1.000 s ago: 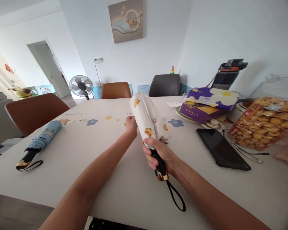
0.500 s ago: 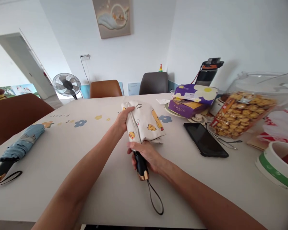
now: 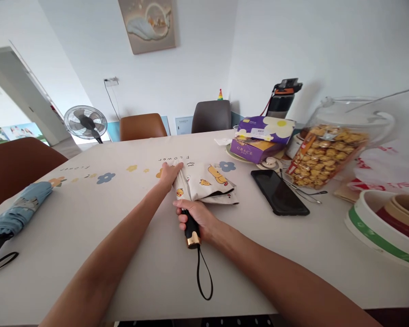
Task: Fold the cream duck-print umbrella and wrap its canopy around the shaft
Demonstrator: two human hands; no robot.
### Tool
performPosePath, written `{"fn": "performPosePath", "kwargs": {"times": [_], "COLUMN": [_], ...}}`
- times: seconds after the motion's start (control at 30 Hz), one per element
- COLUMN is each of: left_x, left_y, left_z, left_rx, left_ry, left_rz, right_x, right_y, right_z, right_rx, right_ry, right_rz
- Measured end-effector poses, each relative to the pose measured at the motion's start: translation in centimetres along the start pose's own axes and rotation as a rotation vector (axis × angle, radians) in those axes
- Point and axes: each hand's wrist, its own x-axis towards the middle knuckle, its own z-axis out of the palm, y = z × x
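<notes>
A folding umbrella (image 3: 207, 181) with white fabric and yellow duck prints lies in front of me on the table, collapsed, its canopy loose and spread to the right. My right hand (image 3: 197, 218) is wrapped round the top of its black handle, which ends in a gold-coloured cap with a black wrist strap (image 3: 204, 277). My left hand (image 3: 172, 175) grips the canopy's left edge near the far end, thumb on top of the fabric; its other fingers are partly hidden. At the far left lies a second folding umbrella (image 3: 23, 206), blue and bundled, with a black handle.
Right of the umbrella lies a black phone (image 3: 279, 191) beside a cable. Behind it are a purple tissue pack (image 3: 266, 128), a purple box (image 3: 255, 150), a dark bottle (image 3: 282, 100) and a clear jar of snacks (image 3: 330, 154). Tape rolls (image 3: 381, 227) stand at the right edge.
The canopy has dropped flatter onto the table and spreads farther right, its underside edge now showing. Both hands keep hold of the umbrella. The view has turned slightly right.
</notes>
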Motion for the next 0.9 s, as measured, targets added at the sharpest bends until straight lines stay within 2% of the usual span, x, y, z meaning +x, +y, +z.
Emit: {"fn": "performPosePath", "kwargs": {"times": [0.07,0.13,0.2,0.33,0.4,0.43,0.5,0.6,0.7,0.8,0.9], "left_x": [-0.1,-0.8,-1.9,-4.3,-4.9,-5.0,-4.9,-4.5,-4.5,-5.0,-5.5], "left_y": [0.9,2.0,3.0,4.0,4.0,3.9,3.6,3.4,4.1,6.1,8.2], "left_z": [-0.2,0.1,1.1,4.8,6.7,7.5,8.8,9.6,9.2,7.5,4.4], "left_rx": [0.249,0.432,0.493,0.690,0.853,0.922,0.991,0.874,0.727,0.623,0.483], "left_ry": [0.093,0.076,-0.090,-0.607,-0.820,-0.890,-0.952,-0.908,-0.805,-0.620,-0.427], "left_rz": [0.266,0.511,0.617,0.776,0.848,0.862,0.837,0.686,0.555,0.590,0.638], "right_x": [0.2,0.2,0.3,0.4,0.4,0.4,0.2,0.0,0.1,0.4,0.6], "right_y": [0.1,0.2,0.2,0.3,0.4,0.4,0.3,0.2,0.1,0.2,0.2], "right_z": [0.0,0.1,0.1,0.0,-0.2,-0.2,-0.3,-0.3,-0.4,-0.6,-0.7], "right_rx": [0.012,0.015,0.023,0.047,0.042,0.037,0.027,0.022,0.018,0.025,0.040], "right_ry": [0.000,0.008,0.015,-0.006,-0.022,-0.029,-0.037,-0.038,-0.043,-0.043,-0.055], "right_rz": [-0.001,-0.001,0.003,-0.014,-0.042,-0.052,-0.054,-0.037,-0.033,-0.027,-0.020]}}
